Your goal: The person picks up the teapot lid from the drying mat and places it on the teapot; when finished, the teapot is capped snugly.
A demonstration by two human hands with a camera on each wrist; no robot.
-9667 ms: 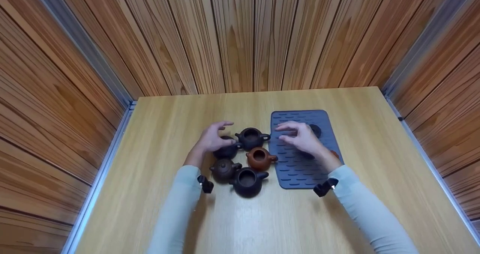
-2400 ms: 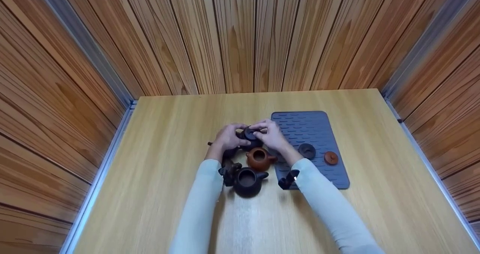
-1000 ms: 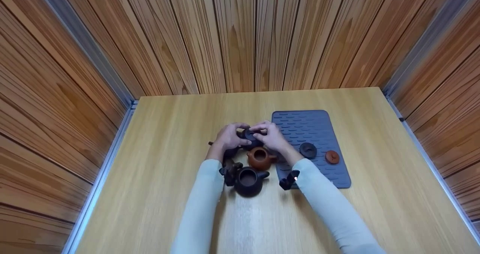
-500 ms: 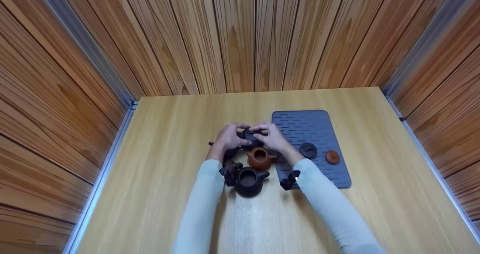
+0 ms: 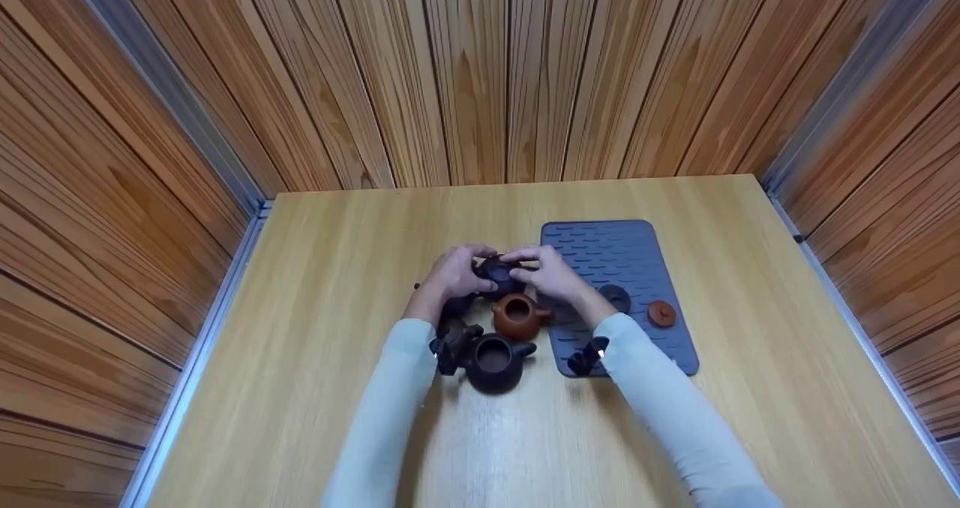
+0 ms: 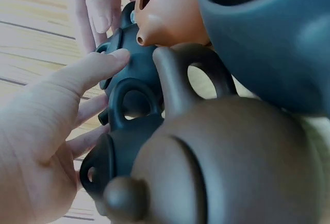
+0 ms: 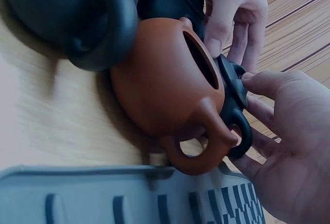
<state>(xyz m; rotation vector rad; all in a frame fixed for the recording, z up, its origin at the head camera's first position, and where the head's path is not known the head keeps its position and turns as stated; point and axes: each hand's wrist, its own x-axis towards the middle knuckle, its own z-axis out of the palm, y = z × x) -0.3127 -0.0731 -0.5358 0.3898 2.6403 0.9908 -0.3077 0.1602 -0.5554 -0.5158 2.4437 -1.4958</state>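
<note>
Now the rear black teapot (image 5: 505,287), uncovered earlier, wears a lid (image 7: 232,82).

Left hand (image 5: 453,271) facing right hand (image 5: 553,274), fingers (image 5: 477,251) curved.
Left arm (image 5: 394,395) slants in from 7 o'clock, right arm (image 5: 675,407) from 5; left thumb (image 5: 482,285) toward 3, right thumb (image 5: 523,275) toward 9.

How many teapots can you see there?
5: dark teapot between left hand and right hand; black teapot partly hidden by the left hand; brown teapot beside that; lidless dark teapot lowest in head view; lidless orange teapot just above.
</note>
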